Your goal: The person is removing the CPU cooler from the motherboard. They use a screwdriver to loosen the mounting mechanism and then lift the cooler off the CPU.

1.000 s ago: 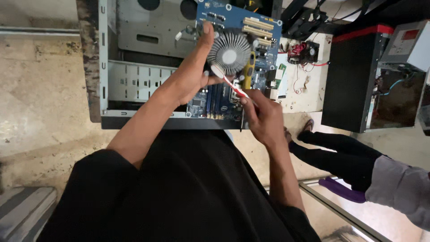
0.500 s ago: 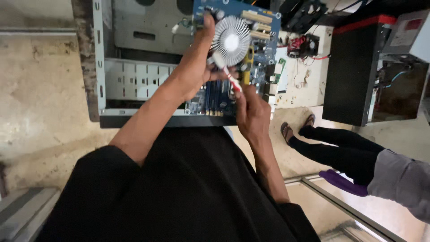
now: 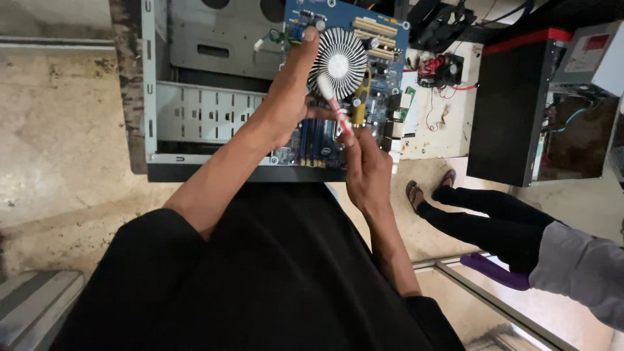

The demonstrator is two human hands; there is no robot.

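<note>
My left hand [image 3: 286, 104] grips the edge of a blue motherboard [image 3: 383, 58], holding it above an open grey computer case [image 3: 195, 110]. A round silver finned heatsink [image 3: 338, 62] sits in the board's middle. My right hand [image 3: 367, 166] holds a small brush with a red and white handle [image 3: 335, 104]; its pale head rests at the lower left rim of the heatsink. My thumb of the left hand lies near the brush.
A black computer tower [image 3: 513, 104] stands at the right beside a white surface with a small fan and wires [image 3: 442, 68]. Another person sits on the floor at the right, legs in dark trousers [image 3: 494, 218], grey sleeve [image 3: 578, 273]. Stone floor lies left.
The brush head has shifted along the heatsink's lower left rim, and my right hand has moved slightly with it. My left hand keeps its grip on the board.
</note>
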